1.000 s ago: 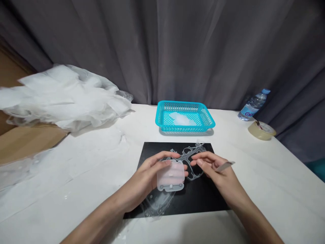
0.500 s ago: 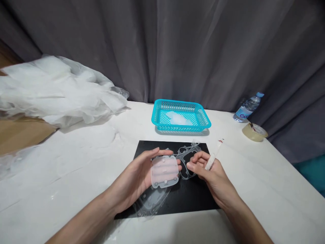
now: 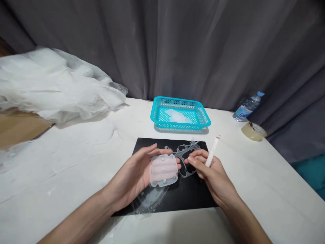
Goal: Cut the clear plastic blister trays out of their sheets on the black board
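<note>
My left hand (image 3: pixel 142 169) is turned palm up, with a translucent, rounded plastic piece (image 3: pixel 164 170) lying across its palm and fingers. Small round bumps and slots show on the piece. In my right hand (image 3: pixel 209 171) a slim white pen-like tool (image 3: pixel 212 152) is gripped, its reddish-marked end pointing up and away. The right thumb and fingertips are pinched close to the left fingers, apart from the piece. Beneath both hands is a black mat (image 3: pixel 188 198). On it lie a clear plastic cut-out frame (image 3: pixel 186 149) and another clear plastic piece (image 3: pixel 152 196), partly behind my left hand.
A blue basket (image 3: pixel 181 127) holding translucent white pieces stands behind the mat. At the right are a water bottle (image 3: pixel 247 107) and a roll of tape (image 3: pixel 254 132). A heap of white plastic wrapping (image 3: pixel 58 84) and brown cardboard (image 3: pixel 22 127) occupy the left. A grey curtain (image 3: pixel 177 47) hangs behind.
The right hand has shifted slightly, and the white tool stands a little more upright. My left hand still bears the plastic piece, and the view has moved slightly.
</note>
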`<state>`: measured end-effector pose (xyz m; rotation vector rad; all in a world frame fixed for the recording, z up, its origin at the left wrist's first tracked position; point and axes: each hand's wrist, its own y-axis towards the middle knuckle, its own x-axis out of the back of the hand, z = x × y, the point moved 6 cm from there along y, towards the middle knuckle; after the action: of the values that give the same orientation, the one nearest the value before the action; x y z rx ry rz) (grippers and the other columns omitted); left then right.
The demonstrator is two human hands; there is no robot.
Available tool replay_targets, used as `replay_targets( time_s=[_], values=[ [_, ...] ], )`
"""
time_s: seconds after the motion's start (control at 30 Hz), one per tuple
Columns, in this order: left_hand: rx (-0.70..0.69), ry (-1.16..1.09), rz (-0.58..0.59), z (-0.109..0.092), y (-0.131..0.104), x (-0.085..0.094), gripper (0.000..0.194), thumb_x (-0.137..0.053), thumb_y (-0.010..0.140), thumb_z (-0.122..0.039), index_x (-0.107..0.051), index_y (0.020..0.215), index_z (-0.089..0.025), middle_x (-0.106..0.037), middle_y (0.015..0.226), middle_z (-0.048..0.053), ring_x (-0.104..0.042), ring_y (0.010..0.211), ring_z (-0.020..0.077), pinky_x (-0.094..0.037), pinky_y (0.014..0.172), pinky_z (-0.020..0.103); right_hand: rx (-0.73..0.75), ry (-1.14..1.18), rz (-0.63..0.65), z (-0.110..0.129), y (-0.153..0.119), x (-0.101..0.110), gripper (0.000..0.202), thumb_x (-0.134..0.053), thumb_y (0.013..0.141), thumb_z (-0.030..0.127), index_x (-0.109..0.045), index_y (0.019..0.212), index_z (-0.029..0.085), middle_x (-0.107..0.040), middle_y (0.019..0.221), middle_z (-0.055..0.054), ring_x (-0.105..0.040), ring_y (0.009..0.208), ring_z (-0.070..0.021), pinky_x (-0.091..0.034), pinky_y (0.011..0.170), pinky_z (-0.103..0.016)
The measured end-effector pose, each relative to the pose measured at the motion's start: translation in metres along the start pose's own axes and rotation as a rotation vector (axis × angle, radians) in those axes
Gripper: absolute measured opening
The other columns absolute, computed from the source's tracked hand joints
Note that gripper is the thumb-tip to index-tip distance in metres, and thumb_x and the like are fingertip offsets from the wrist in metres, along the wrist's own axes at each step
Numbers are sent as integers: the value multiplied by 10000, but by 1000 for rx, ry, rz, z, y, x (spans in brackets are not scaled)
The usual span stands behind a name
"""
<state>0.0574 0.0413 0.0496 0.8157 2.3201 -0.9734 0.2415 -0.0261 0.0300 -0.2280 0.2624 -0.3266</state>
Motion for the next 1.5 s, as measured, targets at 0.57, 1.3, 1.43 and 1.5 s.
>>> replay_targets(
  time_s=[0.57,1.3,1.43,1.5],
  values=[
    [67,-40,138,8,5,3,634,-480,1010,-626,-728,1154,-62,-714,1328,272,-695,1235,422,-548,1063,539,-30,-518,247,4,-2,14,431,-754,861,629,-698,859,202,-336,572,84,-300,524,-105,-269,476,-246],
    [6,-87,624,31,-10,-11,977,-759,625,-882,-726,1162,-67,-710,1310,307,-693,1232,442,-473,1095,623,207,-620,39,5,-17,8,572,-646,880,714,-722,688,181,-630,645,-27,-520,564,-155,-415,506,-245],
    [-8,-21,661,33,-14,-7,1006,-808,559,-869,-718,1193,-93,-692,1347,303,-620,1316,498,-388,1137,693,225,-545,2,-1,-20,5,544,-691,849,700,-740,677,187,-691,663,-47,-642,622,-195,-519,550,-225],
    [-21,5,665,32,-16,-5,1012,-805,569,-868,-710,1219,-99,-680,1368,299,-599,1337,506,-367,1142,706,234,-529,14,-4,-17,4,539,-710,830,699,-754,670,186,-712,667,-56,-682,644,-212,-556,574,-216]
  ],
)
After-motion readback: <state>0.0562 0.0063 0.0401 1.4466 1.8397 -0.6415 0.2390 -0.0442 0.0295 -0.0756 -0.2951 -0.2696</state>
